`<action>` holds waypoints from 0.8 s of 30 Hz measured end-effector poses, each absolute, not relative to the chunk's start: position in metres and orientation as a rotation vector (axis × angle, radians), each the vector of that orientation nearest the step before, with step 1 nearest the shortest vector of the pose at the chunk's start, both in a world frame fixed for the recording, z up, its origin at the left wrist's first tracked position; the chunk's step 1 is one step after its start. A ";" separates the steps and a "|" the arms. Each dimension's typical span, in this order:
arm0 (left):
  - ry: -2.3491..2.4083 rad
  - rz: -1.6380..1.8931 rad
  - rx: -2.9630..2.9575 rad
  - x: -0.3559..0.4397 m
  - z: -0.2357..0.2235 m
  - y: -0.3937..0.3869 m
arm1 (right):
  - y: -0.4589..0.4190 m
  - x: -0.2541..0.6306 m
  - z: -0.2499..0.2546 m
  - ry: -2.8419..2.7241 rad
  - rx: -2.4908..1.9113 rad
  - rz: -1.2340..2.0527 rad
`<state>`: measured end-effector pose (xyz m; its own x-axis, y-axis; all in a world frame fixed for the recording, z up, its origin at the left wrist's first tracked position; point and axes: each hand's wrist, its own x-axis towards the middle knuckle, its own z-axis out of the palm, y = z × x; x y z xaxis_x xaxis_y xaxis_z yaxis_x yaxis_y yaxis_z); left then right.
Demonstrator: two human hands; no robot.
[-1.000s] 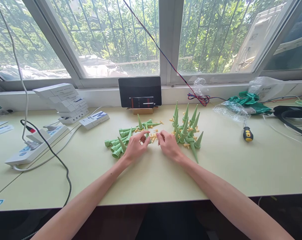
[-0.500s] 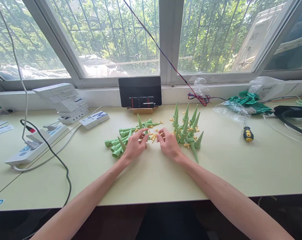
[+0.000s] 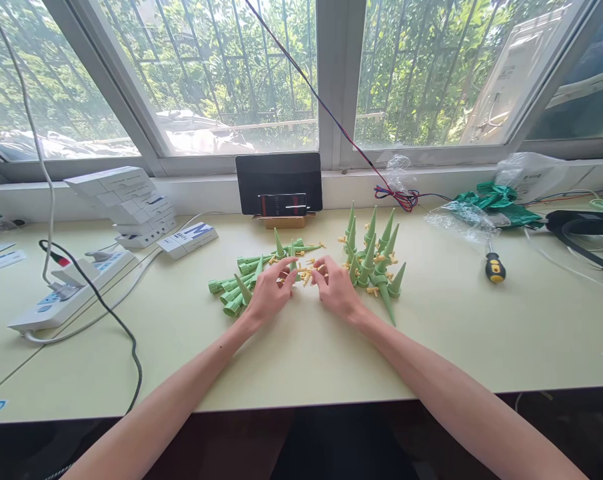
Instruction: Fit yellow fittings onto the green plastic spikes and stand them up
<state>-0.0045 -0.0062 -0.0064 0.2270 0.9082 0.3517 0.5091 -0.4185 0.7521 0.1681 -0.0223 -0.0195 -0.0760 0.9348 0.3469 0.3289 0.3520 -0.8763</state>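
My left hand (image 3: 272, 291) has its thumb and fingers closed around an upright green plastic cone (image 3: 292, 252), whose tip rises above the fingers. Its lower part is partly hidden by the hand. Close on the right, my right hand (image 3: 335, 288) pinches a small yellow plastic peg (image 3: 312, 271) directed toward the cone. Whether peg and cone touch, I cannot tell. Loose yellow pegs (image 3: 305, 279) lie on the table between and behind the hands. Left of my left hand, several green cones (image 3: 234, 307) lie on their sides. Beyond my right hand, green cones with yellow pegs (image 3: 368, 260) stand in a cluster.
A dark tablet (image 3: 280, 175) and a phone (image 3: 282, 205) lean at the back. White boxes (image 3: 134, 203) and a power strip (image 3: 74, 287) are at the left. A screwdriver (image 3: 495, 267) and green plastic packaging (image 3: 501, 205) lie right. The table's front edge (image 3: 306, 405) runs below my forearms.
The right fingers have shifted very slightly, and the yellow peg shows a little more between the hands. Otherwise both hands and the cones stay in place.
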 end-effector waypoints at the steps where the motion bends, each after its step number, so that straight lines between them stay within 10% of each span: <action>1: 1.300 1.084 2.024 -0.004 -0.006 -0.006 | -0.022 0.168 -0.020 -1.616 -1.157 0.766; 24: 1.248 1.106 2.032 -0.004 -0.007 -0.007 | -0.021 0.168 -0.019 -1.656 -1.156 0.749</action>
<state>-0.0037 -0.0075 -0.0075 0.2467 0.8932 0.3760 0.4804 -0.4497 0.7530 0.1680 -0.0213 -0.0193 -0.1044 0.9301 0.3523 0.3497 0.3659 -0.8624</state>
